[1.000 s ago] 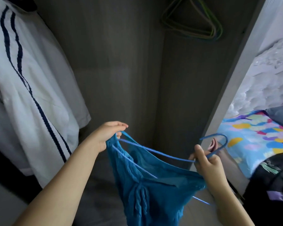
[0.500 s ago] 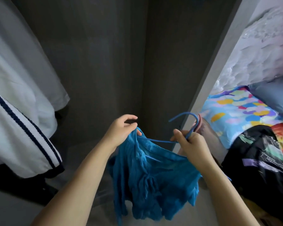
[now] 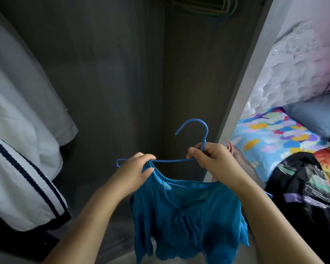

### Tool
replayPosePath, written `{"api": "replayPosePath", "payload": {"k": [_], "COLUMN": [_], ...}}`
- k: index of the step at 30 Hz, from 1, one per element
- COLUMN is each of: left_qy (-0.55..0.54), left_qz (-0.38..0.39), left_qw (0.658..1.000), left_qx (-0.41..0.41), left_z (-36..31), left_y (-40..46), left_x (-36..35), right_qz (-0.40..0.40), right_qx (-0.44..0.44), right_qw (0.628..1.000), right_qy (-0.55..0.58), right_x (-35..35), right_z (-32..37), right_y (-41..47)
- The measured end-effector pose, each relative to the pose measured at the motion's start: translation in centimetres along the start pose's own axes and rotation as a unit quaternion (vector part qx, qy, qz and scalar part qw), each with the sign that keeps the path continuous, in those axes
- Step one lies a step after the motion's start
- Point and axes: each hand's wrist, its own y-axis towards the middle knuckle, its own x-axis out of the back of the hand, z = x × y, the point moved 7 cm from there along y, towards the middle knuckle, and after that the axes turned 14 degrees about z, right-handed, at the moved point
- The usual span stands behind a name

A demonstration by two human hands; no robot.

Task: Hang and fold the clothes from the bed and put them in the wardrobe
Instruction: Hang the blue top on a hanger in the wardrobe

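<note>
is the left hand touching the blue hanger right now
Touching. The head view shows the left hand pinching the blue top against the blue hanger at its left shoulder, with the wire running out of the fingers on both sides.

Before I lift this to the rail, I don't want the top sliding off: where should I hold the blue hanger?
Hold the blue hanger by its neck, just under the hook, coming from the right, as the right hand does now. The hook points up and stays free for the rail. The left hand pinches the blue top at the left shoulder arm, probably steadying it.
</note>
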Motion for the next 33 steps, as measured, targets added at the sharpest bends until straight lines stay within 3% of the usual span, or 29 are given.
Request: {"api": "replayPosePath", "payload": {"k": [2, 3, 5, 7, 10, 12, 14, 19, 22, 25, 29, 33], "left_qy": [0.171, 0.232, 0.273, 0.235, 0.159, 0.157, 0.146, 0.174, 0.171, 0.139, 0.061, -0.052], "left_qz": [-0.022, -0.076, -0.188, -0.232, -0.241, -0.279, -0.305, -0.337, -0.339, -0.365, -0.371, -0.297], "left_qw": [0.979, 0.967, 0.941, 0.927, 0.935, 0.924, 0.92, 0.906, 0.908, 0.908, 0.926, 0.951], "left_qx": [0.104, 0.078, -0.068, -0.18, -0.204, -0.207, -0.199, -0.188, -0.179, -0.152, -0.035, 0.063], "left_z": [0.6, -0.5, -4.1, -5.5, -5.1, -4.2, -2.9, -1.9, -2.4, -1.5, 2.8, 6.4], "left_y": [-0.6, -0.9, -1.6, -1.5, -1.0, -1.3, -1.7, -2.6, -2.5, -2.6, -1.8, -2.5], "left_x": [1.9, 3.2, 4.8, 5.6, 7.1, 8.3, 9.5, 10.8, 10.9, 12.1, 14.0, 14.3], "right_qz": [0.032, 0.048, 0.072, 0.09, 0.118, 0.121, 0.118, 0.071, 0.162, 0.197, 0.176, 0.153], "right_qx": [0.012, 0.027, 0.066, 0.098, 0.122, 0.084, 0.035, 0.11, 0.056, 0.118, 0.128, 0.13], "right_qw": [0.999, 0.998, 0.995, 0.991, 0.986, 0.978, 0.934, 0.899, 0.949, 0.964, 0.975, 0.976], "right_qy": [-0.015, -0.013, 0.006, 0.029, 0.009, -0.149, -0.335, -0.418, -0.264, -0.135, 0.046, 0.08], "right_x": [0.5, 0.9, 1.7, 2.6, 4.3, 5.7, 6.9, 7.6, 6.5, 4.8, 3.0, 1.1], "right_z": [1.2, 2.0, 3.8, 5.6, 7.0, 5.6, 3.0, 1.3, 2.2, 5.6, 8.5, 13.5], "right_y": [0.5, 0.8, 1.2, 1.1, 0.3, -0.4, -1.3, -2.4, -1.4, -0.1, 3.8, 9.5]}}
